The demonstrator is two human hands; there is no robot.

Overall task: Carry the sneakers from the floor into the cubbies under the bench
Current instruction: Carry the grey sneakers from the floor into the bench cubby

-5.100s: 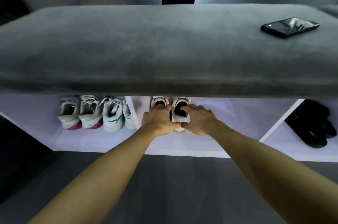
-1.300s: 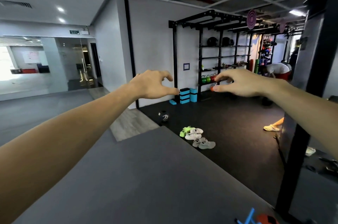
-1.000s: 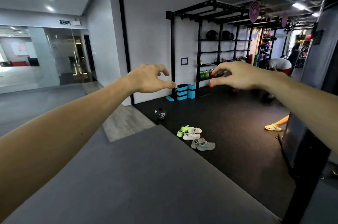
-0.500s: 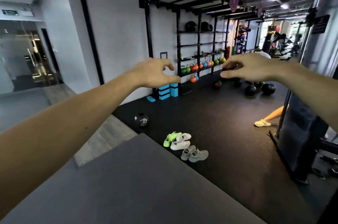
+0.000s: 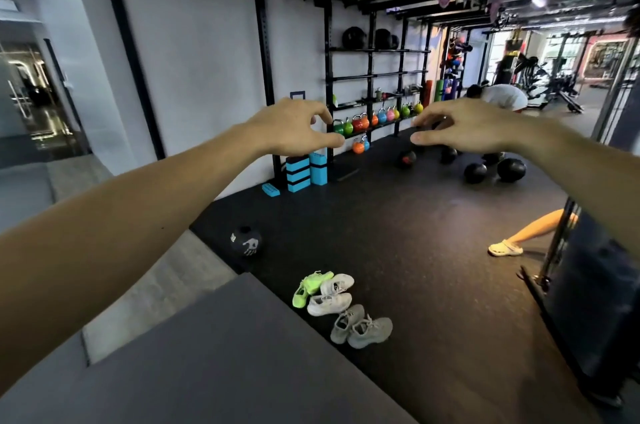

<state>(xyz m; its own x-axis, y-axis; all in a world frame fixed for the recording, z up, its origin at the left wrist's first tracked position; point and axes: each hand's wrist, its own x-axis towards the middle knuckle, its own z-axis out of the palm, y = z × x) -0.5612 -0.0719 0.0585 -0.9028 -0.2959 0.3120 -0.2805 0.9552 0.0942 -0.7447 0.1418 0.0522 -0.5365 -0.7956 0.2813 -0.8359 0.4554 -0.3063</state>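
Several sneakers lie on the black gym floor ahead: a neon green pair (image 5: 310,286), a white pair (image 5: 330,295) beside it, and a grey pair (image 5: 362,328) closest to me. My left hand (image 5: 294,127) and my right hand (image 5: 460,129) are stretched out at chest height, far above the shoes. Both hold nothing, their fingers loosely curled. The bench and its cubbies are out of view.
A grey mat (image 5: 214,358) covers the near floor. A black medicine ball (image 5: 246,240) lies left of the sneakers. A rack with kettlebells (image 5: 360,122) lines the wall. Another person's leg and pale clog (image 5: 505,247) show at right, beside a dark machine (image 5: 595,285).
I left the white sneakers in the middle cubby and turned away from the bench. Over the last second the view panned right and drew nearer the floor sneakers; both empty hands stay raised.
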